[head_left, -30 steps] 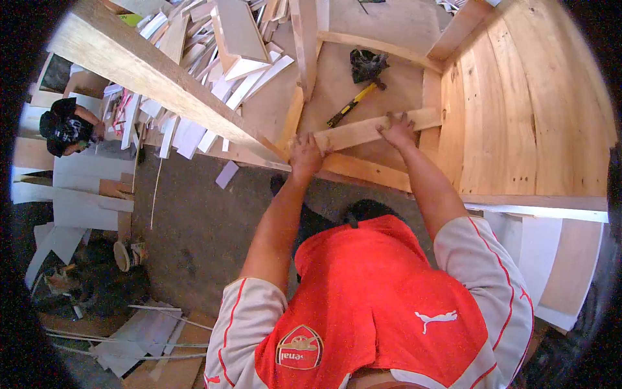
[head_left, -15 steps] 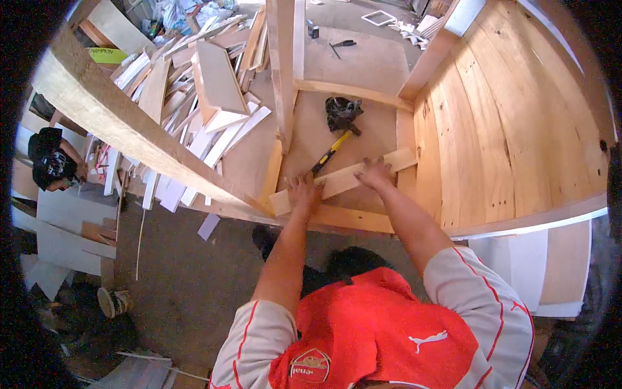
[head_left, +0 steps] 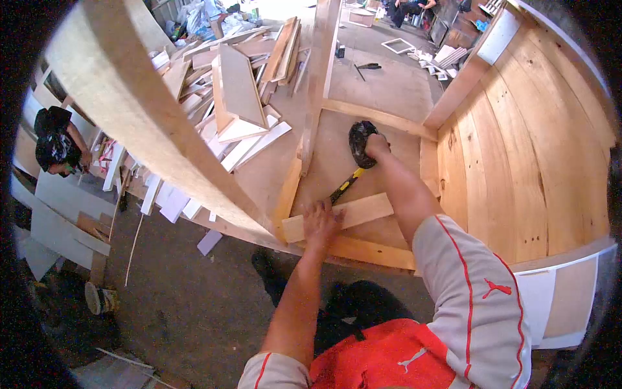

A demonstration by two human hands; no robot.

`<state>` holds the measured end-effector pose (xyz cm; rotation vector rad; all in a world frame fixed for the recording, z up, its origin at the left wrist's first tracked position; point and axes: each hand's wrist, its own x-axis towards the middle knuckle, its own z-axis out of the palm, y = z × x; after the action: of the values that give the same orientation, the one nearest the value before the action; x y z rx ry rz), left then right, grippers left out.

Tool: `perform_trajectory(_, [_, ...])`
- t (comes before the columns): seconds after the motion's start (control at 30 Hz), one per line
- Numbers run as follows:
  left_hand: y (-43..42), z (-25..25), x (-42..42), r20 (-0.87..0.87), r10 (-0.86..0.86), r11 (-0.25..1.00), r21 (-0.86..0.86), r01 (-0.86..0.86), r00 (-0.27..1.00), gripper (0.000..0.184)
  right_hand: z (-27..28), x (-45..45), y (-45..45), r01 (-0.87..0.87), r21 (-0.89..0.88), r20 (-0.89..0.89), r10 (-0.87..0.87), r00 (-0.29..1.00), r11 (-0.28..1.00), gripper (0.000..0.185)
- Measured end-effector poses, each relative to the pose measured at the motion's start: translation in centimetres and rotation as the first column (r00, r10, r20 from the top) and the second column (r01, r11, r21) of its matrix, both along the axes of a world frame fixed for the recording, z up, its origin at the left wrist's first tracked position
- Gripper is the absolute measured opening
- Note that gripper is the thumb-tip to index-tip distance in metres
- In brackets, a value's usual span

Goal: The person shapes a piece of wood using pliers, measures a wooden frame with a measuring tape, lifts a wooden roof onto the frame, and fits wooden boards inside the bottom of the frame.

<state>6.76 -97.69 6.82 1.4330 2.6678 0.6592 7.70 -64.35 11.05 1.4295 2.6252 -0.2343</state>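
Note:
A short wooden board (head_left: 366,211) lies slantwise across the near part of the wooden frame (head_left: 372,251). My left hand (head_left: 322,223) rests on the board's left end, fingers spread. Further forward, my right hand (head_left: 376,146) is at the black plastic bag (head_left: 360,141), its fingers closed; what they grip inside or at the bag is hidden. A hammer with a yellow and black handle (head_left: 347,185) lies between the bag and the board, its head out of sight near the bag.
Slatted wood panel (head_left: 512,142) rises at the right. A thick post (head_left: 162,129) crosses the left foreground. Behind it lies a pile of wood offcuts (head_left: 243,97). Pliers (head_left: 369,66) lie beyond the frame. One person (head_left: 59,141) is at far left, another (head_left: 414,8) at the back.
My right hand has let go of the board and moved forward to the black bag. My left hand has stayed on the board's left end. The view has shifted.

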Motion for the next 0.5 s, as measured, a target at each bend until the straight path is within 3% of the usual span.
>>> perform_trajectory(0.03, [0.1,-1.2,0.0,-0.036,0.004,0.999,0.048,-0.002,0.999,0.063,-1.2,-0.5,-0.3,-0.047,-0.009,-0.024,0.046,0.999,0.999,0.029])
perform_trajectory(0.1, [-0.6,1.7,0.3,-0.022,0.002,1.000,0.007,-0.002,1.000,0.063,-3.6,-1.8,-0.8,-0.137,-0.022,-0.074,0.135,0.988,0.990,0.031])
perform_trajectory(0.13, [-0.6,2.8,0.3,-0.014,0.000,1.000,-0.012,0.000,1.000,0.062,-0.3,-1.5,-3.2,-0.147,-0.014,-0.061,0.145,0.987,0.989,0.032])
perform_trajectory(0.23, [0.4,-0.1,-0.3,0.001,-0.045,0.995,-0.090,0.045,0.999,0.060,-4.0,-1.2,-2.3,0.125,0.190,-0.323,-0.058,0.945,0.974,0.032])
perform_trajectory(0.3, [0.4,-0.3,-0.3,-0.051,-0.045,0.997,-0.065,0.042,0.998,0.059,-0.8,0.3,-2.9,-0.058,0.070,-0.122,0.067,0.990,0.996,0.030])
perform_trajectory(0.37, [0.4,-0.3,-0.2,-0.080,-0.040,0.998,-0.050,0.036,0.996,0.058,-6.1,-1.0,0.7,0.109,-0.021,-0.284,-0.110,0.952,0.994,0.028])
perform_trajectory(0.4, [0.4,-0.3,-0.1,-0.083,-0.032,0.999,-0.046,0.029,0.996,0.058,-2.9,-0.9,-1.3,-0.031,0.053,-0.118,0.037,0.992,0.998,0.025])
perform_trajectory(0.5, [0.4,2.0,0.3,-0.053,-0.021,0.992,-0.122,0.015,0.998,0.057,-2.8,-0.5,-3.4,-0.047,0.004,-0.165,0.047,0.985,0.999,0.024])
